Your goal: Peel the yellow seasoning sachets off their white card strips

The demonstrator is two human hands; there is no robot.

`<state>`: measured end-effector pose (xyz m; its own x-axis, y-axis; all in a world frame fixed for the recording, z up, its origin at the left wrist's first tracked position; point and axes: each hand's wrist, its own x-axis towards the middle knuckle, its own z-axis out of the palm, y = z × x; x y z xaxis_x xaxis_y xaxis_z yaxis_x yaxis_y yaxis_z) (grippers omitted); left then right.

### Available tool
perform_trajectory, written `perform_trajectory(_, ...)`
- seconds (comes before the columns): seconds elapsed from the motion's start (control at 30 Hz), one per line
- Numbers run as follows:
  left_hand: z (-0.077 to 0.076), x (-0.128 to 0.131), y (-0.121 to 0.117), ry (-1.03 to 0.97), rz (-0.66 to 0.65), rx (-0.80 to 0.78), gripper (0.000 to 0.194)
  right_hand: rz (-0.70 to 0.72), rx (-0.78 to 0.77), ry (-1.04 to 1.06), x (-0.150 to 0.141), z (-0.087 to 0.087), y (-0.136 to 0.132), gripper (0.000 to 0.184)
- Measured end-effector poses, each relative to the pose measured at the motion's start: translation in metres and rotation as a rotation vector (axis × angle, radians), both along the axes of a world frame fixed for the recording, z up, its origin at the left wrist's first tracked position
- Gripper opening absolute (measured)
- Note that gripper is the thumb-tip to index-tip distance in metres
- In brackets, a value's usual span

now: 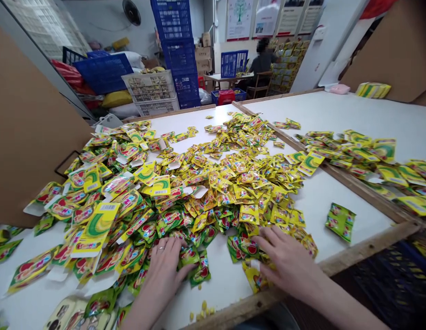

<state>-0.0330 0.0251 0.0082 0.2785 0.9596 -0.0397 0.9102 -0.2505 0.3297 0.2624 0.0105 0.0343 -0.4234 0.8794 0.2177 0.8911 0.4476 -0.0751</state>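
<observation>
My left hand (166, 263), with a ring on one finger, rests on green candy packets (201, 270) at the near edge of a big heap. Its thumb is spread from the fingers, and it grips nothing that I can see. My right hand (284, 263) lies over the heap's near right side, fingers and thumb apart. Its fingertips touch a green and red packet (245, 245), and a yellow packet (252, 277) lies under its thumb. Small yellow packets (249, 176) fill the heap's middle; printed yellow-green cartons (97, 227) cover its left side.
Wooden strips (364, 188) edge and divide the white table (378, 121). More cartons (353, 151) lie beyond the divider. A single green packet (340, 222) sits at right. Loose yellow pellets (204, 309) and a phone-like case (66, 314) are near me. Blue crates (178, 55) and a seated person (262, 64) are behind.
</observation>
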Motion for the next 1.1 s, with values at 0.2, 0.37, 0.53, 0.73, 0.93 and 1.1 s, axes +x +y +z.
perform_trajectory(0.2,0.020,0.008,-0.003,-0.145,0.060,-0.091,0.016,0.005,0.023,-0.171,-0.014,-0.023,-0.003,0.039)
perform_trajectory(0.37,0.021,0.004,-0.007,-0.323,0.244,-0.129,0.036,0.043,-0.184,0.043,0.002,0.000,-0.007,0.032)
perform_trajectory(0.53,0.026,0.003,-0.005,-0.745,0.457,-0.149,0.031,0.011,-0.316,-0.032,0.016,0.007,-0.015,0.042)
perform_trajectory(0.73,0.036,0.011,-0.006,-1.445,0.663,-0.438,0.047,-0.057,-0.348,-0.097,0.022,0.000,-0.011,0.033)
perform_trajectory(0.93,0.021,0.038,-0.015,-1.675,0.779,-0.462,0.041,0.019,-0.359,0.127,0.022,0.022,-0.001,0.023)
perform_trajectory(1.1,0.012,0.071,-0.023,-1.757,0.752,-0.451,0.036,-0.096,-0.604,1.091,-0.025,0.028,0.006,0.011)
